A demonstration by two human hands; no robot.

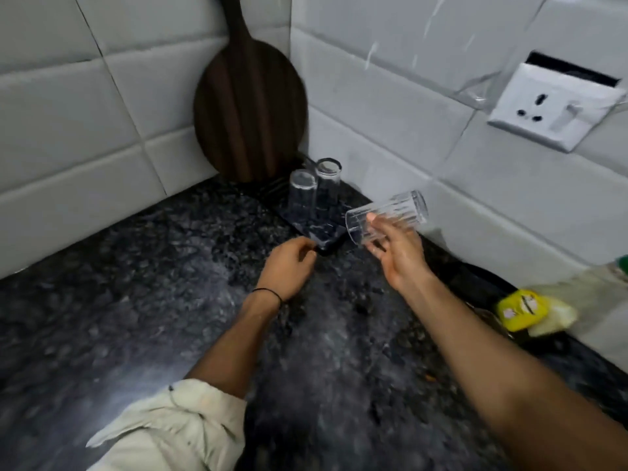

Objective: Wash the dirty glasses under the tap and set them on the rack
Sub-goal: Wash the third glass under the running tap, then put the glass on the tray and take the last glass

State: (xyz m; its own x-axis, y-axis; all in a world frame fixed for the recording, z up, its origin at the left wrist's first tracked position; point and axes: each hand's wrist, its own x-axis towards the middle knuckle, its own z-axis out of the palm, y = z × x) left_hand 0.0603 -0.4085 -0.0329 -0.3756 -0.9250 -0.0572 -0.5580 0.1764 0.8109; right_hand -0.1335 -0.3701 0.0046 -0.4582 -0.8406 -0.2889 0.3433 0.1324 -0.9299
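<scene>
Right hand [397, 253] holds a clear ribbed glass [387, 215], with the thumb at its rim and the fingers curled under its side. The glass lies tilted almost on its side in the air, mouth toward the left hand and base pointing at the tiled wall [390, 107] beyond.

Left hand [289, 263] sits just beside the right one, lower down. Its fingers are curled round the near corner of a dark rack [326, 237], which lies flat just ahead of both hands. Two more clear glasses stand mouth down on the rack's far end: the nearer glass [302, 193] is close against the farther glass [328, 180].

A thin black wrist band [268, 294] circles the left wrist, and a rolled pale sleeve [176, 426] covers that arm near the elbow.

Beyond the rack, a round dark wooden chopping board [249, 107] leans upright in the wall corner. Under both arms spreads a speckled black stone countertop [136, 300]. Up and to the right of the right hand, a white wall socket [550, 107] is set into the tiles. Beside the right forearm lies a yellow packet [521, 309]; its label is too blurred to read.
</scene>
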